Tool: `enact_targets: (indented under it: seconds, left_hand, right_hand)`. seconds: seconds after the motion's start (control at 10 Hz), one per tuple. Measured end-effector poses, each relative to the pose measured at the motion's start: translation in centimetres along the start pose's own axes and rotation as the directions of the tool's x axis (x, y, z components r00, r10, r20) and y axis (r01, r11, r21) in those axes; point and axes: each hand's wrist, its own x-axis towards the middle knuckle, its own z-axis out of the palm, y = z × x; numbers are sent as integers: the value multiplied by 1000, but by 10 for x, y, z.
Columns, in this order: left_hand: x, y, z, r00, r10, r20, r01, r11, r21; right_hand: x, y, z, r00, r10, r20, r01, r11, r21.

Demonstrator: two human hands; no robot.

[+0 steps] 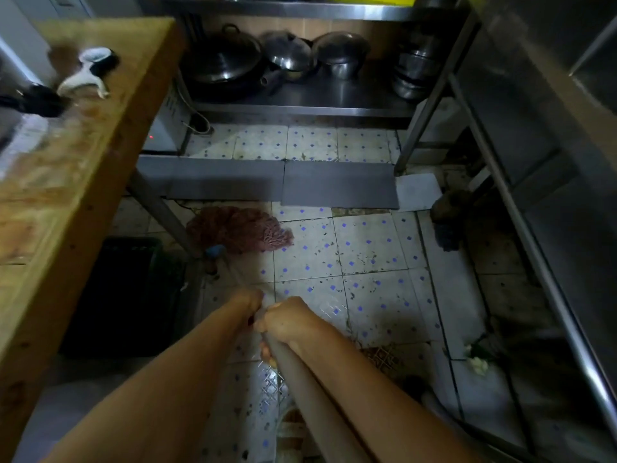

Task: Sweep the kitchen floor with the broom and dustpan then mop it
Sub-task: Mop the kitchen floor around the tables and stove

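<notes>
Both hands, left hand (pixel 248 300) and right hand (pixel 288 320), grip the mop handle (pixel 300 379); the mop head (pixel 238 228), against the table leg (pixel 167 215), could snag there.

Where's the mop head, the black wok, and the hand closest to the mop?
mop head (pixel 238 228), head view, middle of the reddish strands on the floor.
black wok (pixel 223 63), head view, its dark lid on the steel shelf.
left hand (pixel 248 300), head view, back of the hand gripping the handle.
</notes>
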Motion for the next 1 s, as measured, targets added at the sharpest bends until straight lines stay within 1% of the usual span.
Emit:
enact_targets:
  seconds: [0.1,0.2,0.3,0.4,0.5,0.6,0.7,0.8,0.9,1.0]
  left_hand:
    - [-39,12,10,997,-71,-17,70,995,-68]
    - [-54,13,31,998,-67,7,67,997,-33]
    - [-66,8,55,994,-112,8,112,993,-24]
    - [-85,7,81,992,-89,88,89,996,-1]
    - [-105,6,107,990,-74,120,77,997,-21]
    - [-121,9,125,982,-127,141,131,991,-20]
    - [-130,12,132,972,-131,193,143,988,-52]
    - [-128,12,127,979,-82,187,96,993,-68]
    - [-118,19,115,987,-29,160,33,999,-22]
    - [-110,30,100,987,-26,159,24,1000,14]
  right_hand:
    - [-7,6,-14,1000,12,22,-11,999,-34]
    - [-18,10,-37,1000,9,4,-9,999,-53]
    - [-38,18,-61,999,37,-13,-38,996,-84]
    - [-60,27,-87,997,31,-68,-42,987,-152]
    - [-74,38,-107,992,15,-128,-36,985,-167]
    - [-91,45,-124,986,19,-164,-43,988,-145]
    - [-97,46,-129,979,52,-198,-74,992,-103]
    - [-93,43,-124,979,28,-201,-51,993,-108]
    - [-91,32,-114,985,-29,-169,3,988,-153]
    - [-87,16,-108,987,-44,-152,21,989,-145]
